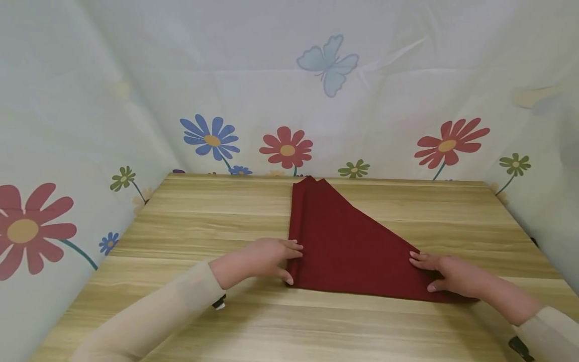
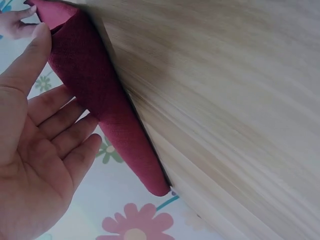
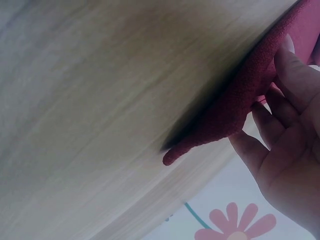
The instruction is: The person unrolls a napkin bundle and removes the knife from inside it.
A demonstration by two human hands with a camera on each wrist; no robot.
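On three sides of the wood-grained tabletop (image 1: pixel 226 206) before me rise pale, wrinkled walls (image 1: pixel 217 75), printed with a light-blue butterfly (image 1: pixel 330 65) high at the back and red, blue and green flowers (image 1: pixel 287 150) lower down, all in soft, muted light.

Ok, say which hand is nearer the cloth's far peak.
Left: the left hand touches the cloth at its left edge, short of the peak; the right hand is farther, at the slanted side.

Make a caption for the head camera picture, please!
Left hand and right hand touch a folded red cloth on a wood-grain table before a flowery backdrop.
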